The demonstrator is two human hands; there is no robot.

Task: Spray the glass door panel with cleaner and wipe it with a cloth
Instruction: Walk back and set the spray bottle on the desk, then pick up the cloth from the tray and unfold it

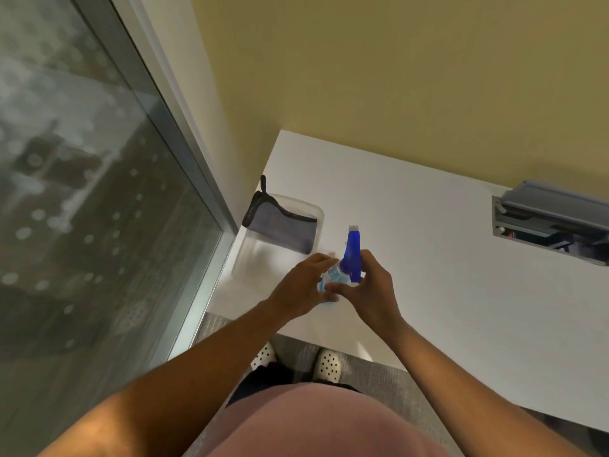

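Observation:
A spray bottle (350, 255) with a blue trigger head and clear body of blue liquid stands at the white table's near left corner. My left hand (304, 286) wraps around its body. My right hand (369, 285) grips the neck just below the blue head. A grey cloth (280, 225) with a dark edge hangs over the rim of a clear plastic container (316, 222) behind the bottle. The glass door panel (82, 192), speckled with white spots, fills the left side in its metal frame (184, 150).
The white table (428, 258) runs to the right along a yellow wall. A grey cable box (550, 222) with an open lid is set into the tabletop at the far right. My white dotted shoes (326, 364) stand on grey carpet below the table edge.

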